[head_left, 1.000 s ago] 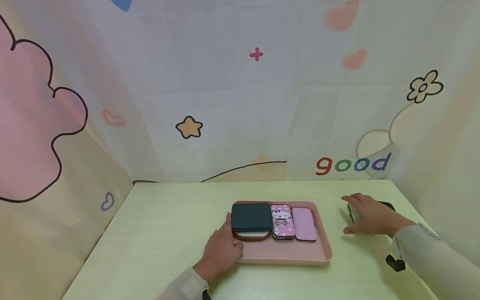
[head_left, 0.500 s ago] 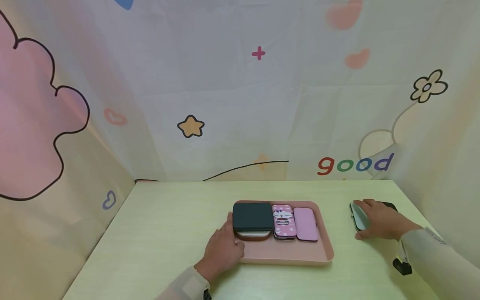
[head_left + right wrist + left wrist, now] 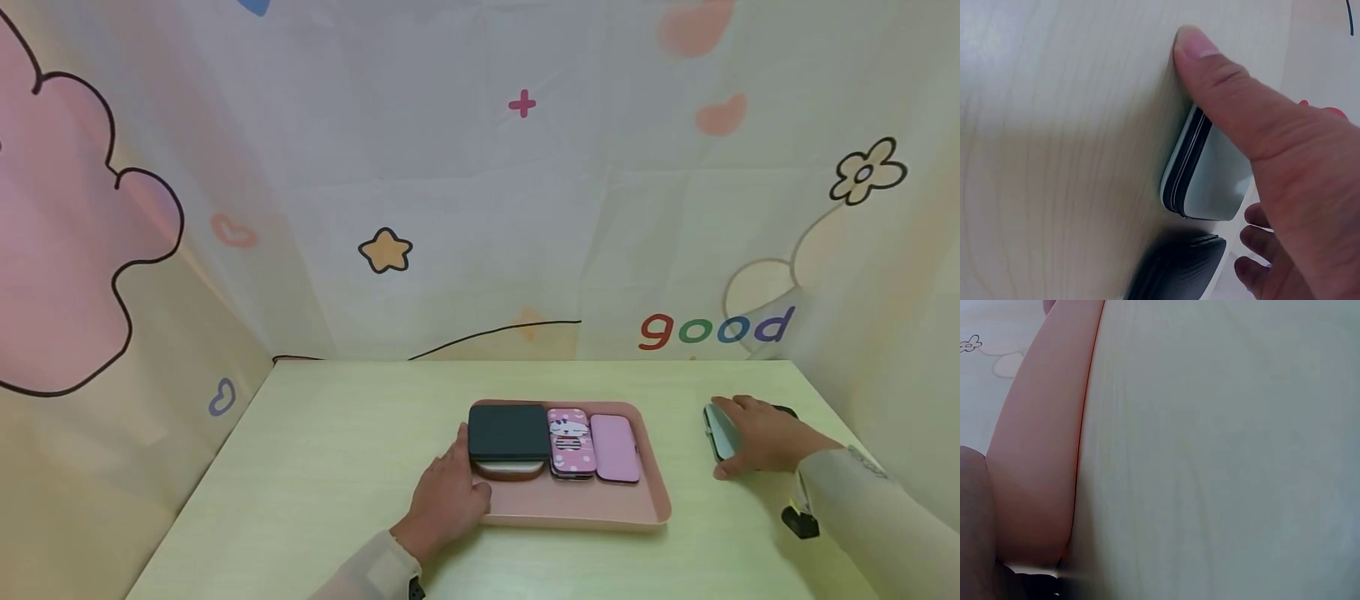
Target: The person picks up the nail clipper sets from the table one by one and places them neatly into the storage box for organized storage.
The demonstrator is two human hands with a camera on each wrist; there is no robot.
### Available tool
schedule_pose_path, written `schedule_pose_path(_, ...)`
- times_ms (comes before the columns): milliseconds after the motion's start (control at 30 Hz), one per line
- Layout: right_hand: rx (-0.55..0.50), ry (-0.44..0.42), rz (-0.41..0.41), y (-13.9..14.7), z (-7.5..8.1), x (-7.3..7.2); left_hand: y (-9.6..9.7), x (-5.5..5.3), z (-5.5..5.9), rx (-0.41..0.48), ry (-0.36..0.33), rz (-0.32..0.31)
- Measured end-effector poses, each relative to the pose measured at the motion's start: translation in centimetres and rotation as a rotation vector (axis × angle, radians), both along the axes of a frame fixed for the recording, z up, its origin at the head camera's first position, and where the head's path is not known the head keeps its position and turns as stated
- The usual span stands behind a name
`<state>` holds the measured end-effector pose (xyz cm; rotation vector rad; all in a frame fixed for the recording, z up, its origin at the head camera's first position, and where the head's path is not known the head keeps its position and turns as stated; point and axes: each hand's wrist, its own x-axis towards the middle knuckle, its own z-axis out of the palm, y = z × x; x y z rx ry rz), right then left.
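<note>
My left hand holds the front left corner of a pink tray, fingers along its left side and thumb over the front rim. In the tray lie a dark green case on top of a brown and white item, a pink case with a cat picture and a plain pink case. To the right of the tray my right hand holds a small pale green case, thumb on the near end, fingers at the far one. The hand hides part of it.
Beside the pale green case lies a black case, mostly hidden by the hand in the head view. The light wooden table meets a printed cloth backdrop at the back and sides.
My right hand has come down from above the pale green case, and its thumb and fingers have closed in around it. The left hand stays at the tray. The head view shifts slightly.
</note>
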<state>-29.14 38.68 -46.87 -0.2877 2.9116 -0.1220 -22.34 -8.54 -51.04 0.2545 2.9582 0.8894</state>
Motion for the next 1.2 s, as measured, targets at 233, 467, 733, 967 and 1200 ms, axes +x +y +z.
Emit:
schedule_pose_path(233, -0.01, -0.046, -0.01, -0.15, 0.47, -0.02, -0.05, -0.03, -0.17, -0.009, 0.006, 0.002)
schedule_pose_path(467, -0.007, -0.024, 0.003, 0.06, 0.0, -0.02, -0.04, 0.08, 0.01, -0.001, 0.0, -0.004)
schedule_pose_path(733, -0.039, -0.036, 0.009, 0.05, -0.2, 0.05, -0.06, 0.16, 0.16, 0.015, -0.004, -0.01)
schedule_pose_path(967, -0.042, -0.055, 0.005, -0.12, -0.19, -0.22, 0.01, 0.16, 0.22, 0.016, -0.001, -0.008)
schedule_pose_path(1200, -0.035, -0.022, 0.009, -0.41, -0.35, -0.09, 0.03, 0.17, 0.19, 0.009, -0.005, -0.006)
